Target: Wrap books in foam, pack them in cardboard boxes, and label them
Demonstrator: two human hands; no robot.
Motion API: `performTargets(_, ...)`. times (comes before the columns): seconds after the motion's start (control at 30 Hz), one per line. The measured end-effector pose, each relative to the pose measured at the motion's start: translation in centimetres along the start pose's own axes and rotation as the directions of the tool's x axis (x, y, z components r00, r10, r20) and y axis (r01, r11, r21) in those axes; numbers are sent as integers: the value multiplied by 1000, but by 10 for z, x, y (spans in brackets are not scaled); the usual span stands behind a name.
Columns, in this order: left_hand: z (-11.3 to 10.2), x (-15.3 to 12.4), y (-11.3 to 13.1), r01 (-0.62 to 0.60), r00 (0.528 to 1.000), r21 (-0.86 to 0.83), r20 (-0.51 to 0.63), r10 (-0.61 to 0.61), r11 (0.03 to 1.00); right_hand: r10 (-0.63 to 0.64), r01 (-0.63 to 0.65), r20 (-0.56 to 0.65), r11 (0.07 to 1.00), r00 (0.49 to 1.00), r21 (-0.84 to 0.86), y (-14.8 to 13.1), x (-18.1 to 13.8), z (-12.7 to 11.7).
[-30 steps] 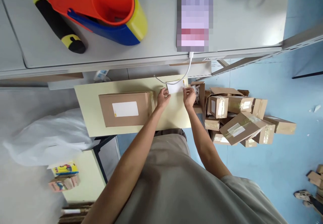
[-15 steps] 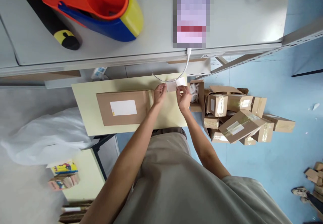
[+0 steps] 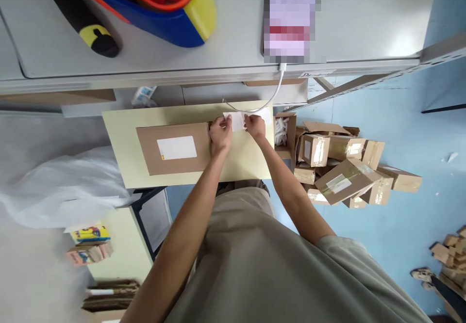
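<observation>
A brown cardboard box [image 3: 173, 148] with a white label on top lies on a pale yellow board [image 3: 251, 160]. At the box's right end my left hand [image 3: 220, 135] and my right hand [image 3: 254, 126] each pinch one end of a small white paper label [image 3: 238, 121], held just above the board. Both hands have their fingers closed on it. A white cable [image 3: 271, 99] runs down from the shelf to just behind the label.
A grey shelf [image 3: 225, 37] overhead carries an orange and blue tape dispenser [image 3: 153, 3], a black and yellow tool [image 3: 87, 27] and a blurred phone. A pile of taped boxes [image 3: 338, 168] lies on the blue floor at the right. White plastic sheet [image 3: 61, 192] lies at left.
Both hands have carried the white label leftward along the board, from near its right edge toward the box's right end. The hands have drawn closer together.
</observation>
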State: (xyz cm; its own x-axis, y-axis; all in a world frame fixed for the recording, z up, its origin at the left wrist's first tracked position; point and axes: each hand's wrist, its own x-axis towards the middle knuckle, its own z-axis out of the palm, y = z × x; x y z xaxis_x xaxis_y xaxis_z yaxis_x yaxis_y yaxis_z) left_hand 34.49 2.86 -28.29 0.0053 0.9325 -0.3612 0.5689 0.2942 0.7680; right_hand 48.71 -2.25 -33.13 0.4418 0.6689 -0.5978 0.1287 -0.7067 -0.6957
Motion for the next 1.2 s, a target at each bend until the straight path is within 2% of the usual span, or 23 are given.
performTargets(0.1, 1, 8, -4, 11, 997, 67, -83, -6, 998, 67, -67, 9, 998, 998, -7, 4, 15, 5)
performTargets(0.23, -5, 15, -12, -10, 998, 111, -58, 17, 994, 96, -99, -43, 993, 994, -59, 8, 24, 10)
performTargets(0.37, -6, 21, -16, 0, 998, 119, -64, 8, 993, 61, -65, -77, 997, 995, -52, 8, 32, 12)
performTargets(0.5, -9, 30, -18, 21, 998, 149, -68, -11, 989, 15, -15, -61, 1000, 998, -13, 7, 41, 13)
performTargets(0.67, -21, 42, -21, 53, 998, 196, -48, -44, 979, 207, -208, -31, 977, 978, -36, 6, 45, 15)
performTargets(0.83, -27, 39, -13, 46, 999, 233, 14, -50, 971, 216, -218, -39, 973, 976, -73, -5, 40, 10)
performTargets(0.93, -32, 36, -4, 25, 1000, 303, -12, -23, 953, 313, -316, -39, 942, 949, -116, -18, 34, 4)
performTargets(1.07, -49, 39, 12, -71, 993, 258, -78, 94, 963, 340, -341, -36, 932, 940, -123, -30, 26, -1)
performTargets(1.2, -85, 30, 31, -178, 984, 135, 4, 179, 975, 327, -330, -46, 933, 944, -146, -35, 23, -4)
